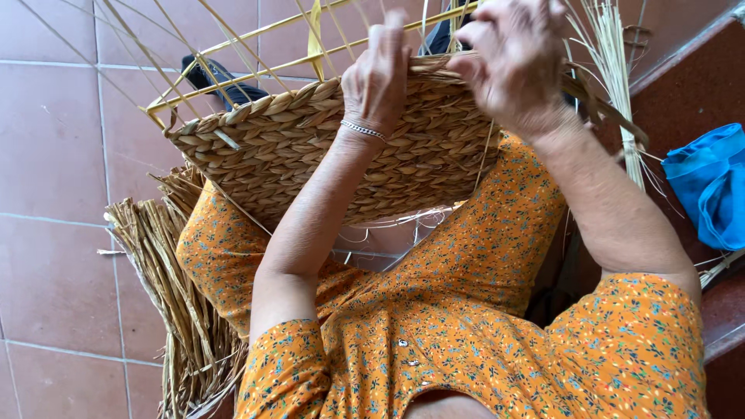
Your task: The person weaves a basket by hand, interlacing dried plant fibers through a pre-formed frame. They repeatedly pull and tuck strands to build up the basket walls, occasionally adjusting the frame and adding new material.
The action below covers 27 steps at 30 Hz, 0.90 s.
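Woven basket [310, 147] rim pinched by left hand [378, 77], right hand [516, 58], tiled floor [54, 155] open leftward

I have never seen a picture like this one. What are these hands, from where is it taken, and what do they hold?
A camera worn on the person's head took this single picture, looking down at their own two bare hands. The left hand and the right hand both grip the upper edge of a half-woven basket, built around a yellow wire frame and resting over their lap. A bundle of dried straw lies on the tiled floor to the left. A blue cloth sits on the right.
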### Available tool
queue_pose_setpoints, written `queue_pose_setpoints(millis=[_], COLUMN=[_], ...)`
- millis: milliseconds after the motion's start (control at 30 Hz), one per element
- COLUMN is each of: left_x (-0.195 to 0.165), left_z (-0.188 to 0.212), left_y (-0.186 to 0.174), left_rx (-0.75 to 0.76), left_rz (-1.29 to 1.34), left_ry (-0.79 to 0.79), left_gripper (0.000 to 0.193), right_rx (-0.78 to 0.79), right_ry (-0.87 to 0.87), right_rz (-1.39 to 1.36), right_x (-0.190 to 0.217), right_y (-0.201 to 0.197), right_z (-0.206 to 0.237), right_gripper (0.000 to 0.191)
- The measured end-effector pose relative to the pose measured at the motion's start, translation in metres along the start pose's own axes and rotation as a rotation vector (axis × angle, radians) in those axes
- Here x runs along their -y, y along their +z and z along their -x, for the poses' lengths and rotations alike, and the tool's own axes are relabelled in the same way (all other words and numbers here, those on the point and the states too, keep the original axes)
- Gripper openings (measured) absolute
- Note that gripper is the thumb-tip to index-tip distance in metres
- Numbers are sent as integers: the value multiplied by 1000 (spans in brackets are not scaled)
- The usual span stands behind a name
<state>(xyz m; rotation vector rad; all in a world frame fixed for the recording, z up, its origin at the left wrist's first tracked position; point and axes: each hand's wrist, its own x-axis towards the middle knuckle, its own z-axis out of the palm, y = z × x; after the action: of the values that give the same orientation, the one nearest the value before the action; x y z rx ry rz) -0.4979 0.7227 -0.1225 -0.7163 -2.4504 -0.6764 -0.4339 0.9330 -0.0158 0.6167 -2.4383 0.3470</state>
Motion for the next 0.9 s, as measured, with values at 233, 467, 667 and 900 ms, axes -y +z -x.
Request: queue_pose_setpoints(millis=[233, 467, 667, 900], left_x=[-15, -8, -3, -7], left_z=[-22, -26, -25, -33], left_y=[1, -36, -70, -78], left_rx=[440, 205, 378, 331], left_rz=[-122, 563, 687, 710], left_ry=[-73, -92, -39, 90], left_gripper=[12, 14, 32, 34], right_rx=[192, 190, 477, 45], right_ry=[-191, 15, 349, -156], right_rz=[119, -155, -457, -69], right_x=[17, 13, 15, 24], right_y=[5, 9, -21, -12], right_z=[20, 30, -6, -24], right_gripper=[37, 14, 10, 10])
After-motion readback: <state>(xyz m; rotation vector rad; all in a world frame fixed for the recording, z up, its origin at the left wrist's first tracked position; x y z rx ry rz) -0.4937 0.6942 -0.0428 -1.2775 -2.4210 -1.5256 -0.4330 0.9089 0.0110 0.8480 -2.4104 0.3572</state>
